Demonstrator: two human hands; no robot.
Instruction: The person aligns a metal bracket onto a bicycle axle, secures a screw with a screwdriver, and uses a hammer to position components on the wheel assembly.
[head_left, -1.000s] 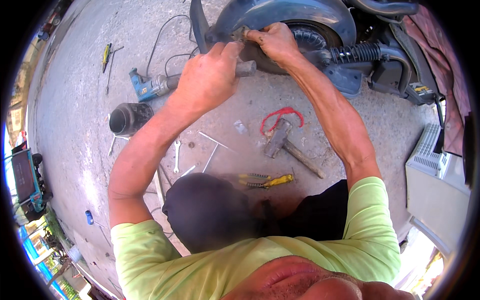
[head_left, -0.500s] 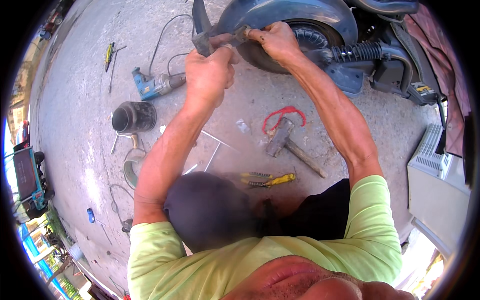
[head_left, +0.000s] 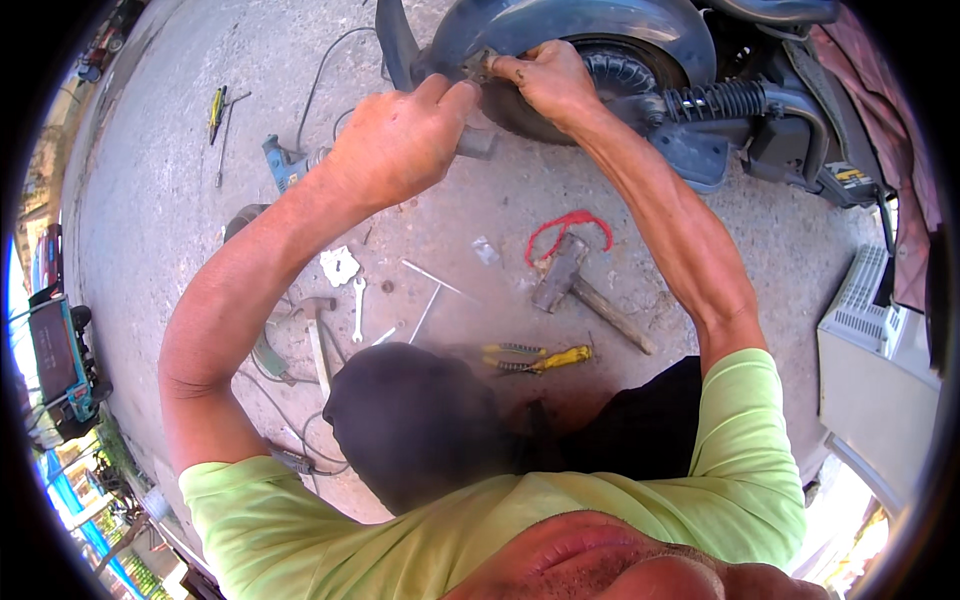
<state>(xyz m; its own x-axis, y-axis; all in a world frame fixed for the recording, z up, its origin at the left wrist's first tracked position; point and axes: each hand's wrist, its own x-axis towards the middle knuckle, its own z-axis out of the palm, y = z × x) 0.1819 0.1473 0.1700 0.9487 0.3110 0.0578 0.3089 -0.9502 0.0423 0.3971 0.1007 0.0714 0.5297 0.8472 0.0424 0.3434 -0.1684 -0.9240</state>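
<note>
My left hand [head_left: 405,140] is closed in a fist. A blunt grey piece [head_left: 478,144], perhaps metal, sticks out of its right side; its kind does not show. My right hand [head_left: 548,82] pinches a small rough, dirty piece [head_left: 482,66] beside the rear mudguard [head_left: 570,25] of a motorbike. Just above my left fist stands a dark flap [head_left: 397,45]. The motorbike's wheel [head_left: 625,78] lies behind my right hand, next to a black coil spring [head_left: 710,104]. My left forearm partly covers a teal power drill [head_left: 280,165] on the ground.
A sledgehammer [head_left: 562,275] lies near a red cord [head_left: 570,217]. Closer in are yellow-handled tools [head_left: 560,360], a T-shaped rod [head_left: 430,295], a spanner [head_left: 359,308] and a claw hammer [head_left: 319,345]. A pale metal cabinet [head_left: 865,345] stands at right; cables cross the ground at left.
My left fist has turned over, with its elbow swung out to the left. The grey piece now points right and down. My right hand has hardly moved. The spanner and claw hammer are uncovered.
</note>
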